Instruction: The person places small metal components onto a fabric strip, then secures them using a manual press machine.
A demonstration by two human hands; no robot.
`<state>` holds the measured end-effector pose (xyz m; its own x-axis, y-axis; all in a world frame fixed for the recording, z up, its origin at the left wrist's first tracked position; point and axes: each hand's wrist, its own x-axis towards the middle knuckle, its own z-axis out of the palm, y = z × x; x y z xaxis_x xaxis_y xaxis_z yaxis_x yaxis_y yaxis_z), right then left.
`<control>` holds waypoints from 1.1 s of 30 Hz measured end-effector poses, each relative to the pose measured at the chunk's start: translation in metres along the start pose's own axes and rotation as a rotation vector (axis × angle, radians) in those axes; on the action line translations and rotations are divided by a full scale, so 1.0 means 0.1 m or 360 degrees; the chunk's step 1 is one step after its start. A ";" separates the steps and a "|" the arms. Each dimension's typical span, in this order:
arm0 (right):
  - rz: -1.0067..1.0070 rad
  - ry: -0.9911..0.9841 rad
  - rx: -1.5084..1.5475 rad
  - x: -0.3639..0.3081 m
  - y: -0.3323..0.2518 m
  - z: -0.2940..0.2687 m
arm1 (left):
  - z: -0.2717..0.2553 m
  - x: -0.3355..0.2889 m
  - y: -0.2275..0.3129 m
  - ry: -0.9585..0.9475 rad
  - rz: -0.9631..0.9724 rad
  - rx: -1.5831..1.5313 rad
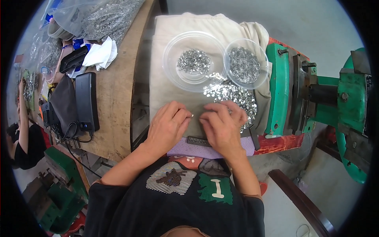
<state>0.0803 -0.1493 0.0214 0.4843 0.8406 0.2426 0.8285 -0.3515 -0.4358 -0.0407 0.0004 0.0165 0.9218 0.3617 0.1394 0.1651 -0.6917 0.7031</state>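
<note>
My left hand is closed, thumb and fingertips pinching a small shiny metal piece above the cloth. To its right is my right hand, fingers curled with thumb and index close together; whatever lies between them is too small to make out. Its knuckles are beside a loose pile of small flat metal pieces on the beige cloth. Beyond the hands stands a round clear plastic tub with small metal pieces inside. A smaller clear tub at its right holds thin wire-like metal parts.
A dark ruler-like bar lies on purple fabric near me. Green machinery borders the cloth's right side. On the wooden table at left are a black power bank, white tissue and bagged parts. Another person works far left.
</note>
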 end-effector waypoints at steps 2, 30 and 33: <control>0.0050 -0.0009 0.0005 -0.10 0.04 -0.17 | 0.01 0.03 0.03 -0.0021 -0.0005 0.0048; 0.0138 -0.0122 -0.0133 -0.70 -0.03 -0.28 | 0.04 0.03 -0.01 -0.0025 0.0100 0.0189; 0.0173 -0.0111 -0.0071 -0.70 -0.02 -0.29 | 0.03 0.00 -0.02 -0.0018 0.0091 0.0169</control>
<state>0.0530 -0.2194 0.0309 0.5525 0.8226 0.1343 0.7847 -0.4590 -0.4167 -0.0398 0.0001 0.0130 0.9346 0.3130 0.1691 0.1477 -0.7738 0.6160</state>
